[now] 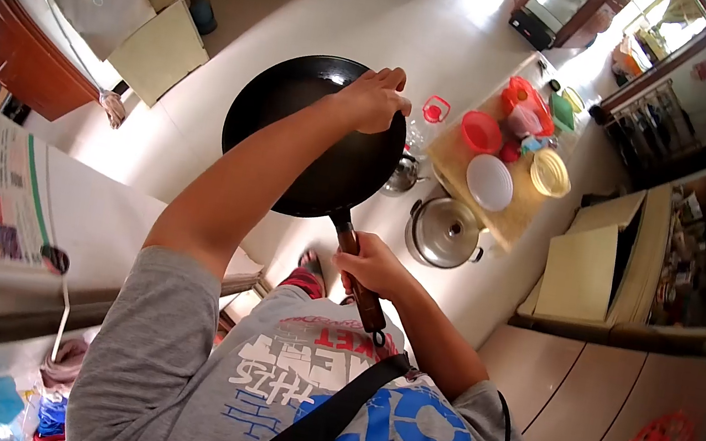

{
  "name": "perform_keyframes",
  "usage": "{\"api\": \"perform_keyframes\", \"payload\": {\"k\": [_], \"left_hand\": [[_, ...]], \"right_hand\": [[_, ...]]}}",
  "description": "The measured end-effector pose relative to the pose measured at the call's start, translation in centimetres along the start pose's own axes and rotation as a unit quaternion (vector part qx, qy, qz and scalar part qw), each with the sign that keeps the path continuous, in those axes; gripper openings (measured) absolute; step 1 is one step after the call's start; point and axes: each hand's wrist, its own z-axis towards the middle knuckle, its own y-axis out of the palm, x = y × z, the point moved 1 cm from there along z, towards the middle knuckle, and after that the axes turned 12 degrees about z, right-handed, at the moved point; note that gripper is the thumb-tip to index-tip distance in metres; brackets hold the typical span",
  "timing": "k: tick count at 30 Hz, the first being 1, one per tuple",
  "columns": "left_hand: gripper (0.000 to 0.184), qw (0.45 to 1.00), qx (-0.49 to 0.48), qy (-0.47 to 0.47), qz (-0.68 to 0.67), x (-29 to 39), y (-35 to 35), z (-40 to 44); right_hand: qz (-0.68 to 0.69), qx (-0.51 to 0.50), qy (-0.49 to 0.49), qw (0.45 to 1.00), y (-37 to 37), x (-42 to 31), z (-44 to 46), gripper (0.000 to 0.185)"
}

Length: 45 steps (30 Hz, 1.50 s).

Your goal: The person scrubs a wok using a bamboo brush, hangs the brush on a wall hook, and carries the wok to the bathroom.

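Note:
A black frying pan (293,133) is held up in front of my body, its dark inside facing me. My right hand (372,265) is wrapped around its brown handle (369,308). Across the pan reaches my left arm, and my left hand (377,100) grips the rim at the upper right with bent fingers; the fingertips are partly hidden. The arm covers part of the pan. Just beyond the pan's right edge, a shiny kettle (402,176) and a lidded steel pot (445,232) stand on the floor.
To the right, a low table (446,157) holds a red bowl (481,133), a white bowl (489,183), a yellow basket (551,173) and other plastic items. A mop (112,109) leans at the left. Open shelves (694,256) stand at the far right.

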Motion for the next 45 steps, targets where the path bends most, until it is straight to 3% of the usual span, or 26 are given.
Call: {"api": "perform_keyframes", "payload": {"k": [5, 10, 14, 15, 19, 23, 27, 30, 31, 32, 34, 37, 40, 42, 43, 44, 45], "left_hand": [[0.038, 0.991, -0.127, -0.029, 0.002, -10.2, -0.2, 5.3], [0.036, 0.986, -0.156, -0.055, -0.035, -19.8, 0.4, 8.0], [0.044, 0.963, -0.189, -0.138, -0.134, -29.4, -0.4, 7.9], [0.046, 0.954, -0.189, -0.166, -0.161, -29.3, -0.3, 6.6], [0.051, 0.917, -0.155, -0.241, -0.277, -41.4, -1.2, 3.4], [0.051, 0.916, -0.124, -0.271, -0.269, -51.3, -2.2, -2.5], [0.053, 0.843, -0.152, -0.321, -0.405, -64.6, -2.6, -8.6], [0.064, 0.848, -0.233, -0.453, -0.147, -67.4, -2.8, -13.7], [0.073, 0.830, -0.318, -0.455, -0.058, -67.3, -4.2, -14.9], [0.074, 0.817, -0.339, -0.466, 0.026, -67.7, -3.6, -16.8], [0.064, 0.786, -0.376, -0.484, 0.083, -69.5, -3.0, -21.1], [0.040, 0.796, -0.410, -0.433, 0.103, -73.3, -4.6, -28.9], [0.020, 0.820, -0.274, -0.481, 0.142, -76.0, -6.2, -33.8], [0.013, 0.800, -0.058, -0.597, 0.009, -77.0, -7.6, -38.6], [0.013, 0.766, -0.062, -0.634, -0.082, -81.5, -11.0, -44.9], [0.014, 0.715, -0.041, -0.682, -0.148, -83.1, -11.2, -47.2], [0.016, 0.591, -0.087, -0.740, -0.309, -84.8, -12.3, -49.1]], "right_hand": [[-0.074, -0.024, -0.007, 0.997, -1.4, -6.6, 8.5, 0.015], [-0.090, -0.041, 0.019, 0.995, -1.5, -11.4, 16.7, 0.014], [-0.123, -0.082, 0.032, 0.988, -0.2, -16.7, 23.9, 0.017], [-0.125, -0.098, 0.032, 0.987, -0.1, -16.0, 23.5, 0.017], [-0.134, -0.135, 0.055, 0.980, 3.4, -22.9, 31.4, 0.018], [-0.140, -0.176, 0.080, 0.971, 8.0, -29.2, 37.8, 0.017], [-0.165, -0.217, 0.112, 0.956, 12.4, -34.9, 48.1, 0.015], [-0.215, -0.260, 0.136, 0.932, 15.8, -38.7, 52.8, 0.013], [-0.238, -0.277, 0.140, 0.920, 16.9, -39.8, 54.6, 0.013], [-0.250, -0.289, 0.137, 0.914, 18.2, -40.8, 56.5, 0.013], [-0.271, -0.313, 0.145, 0.899, 21.2, -42.3, 59.6, 0.012], [-0.261, -0.345, 0.178, 0.884, 28.5, -44.3, 64.2, 0.012], [-0.266, -0.389, 0.194, 0.860, 32.0, -43.9, 68.5, 0.012], [-0.277, -0.411, 0.211, 0.842, 34.7, -43.1, 70.9, 0.013], [-0.259, -0.406, 0.234, 0.845, 42.4, -44.0, 71.5, 0.013], [-0.266, -0.414, 0.237, 0.838, 43.8, -44.0, 73.0, 0.013], [-0.272, -0.420, 0.243, 0.831, 45.3, -44.0, 74.4, 0.013]]}}
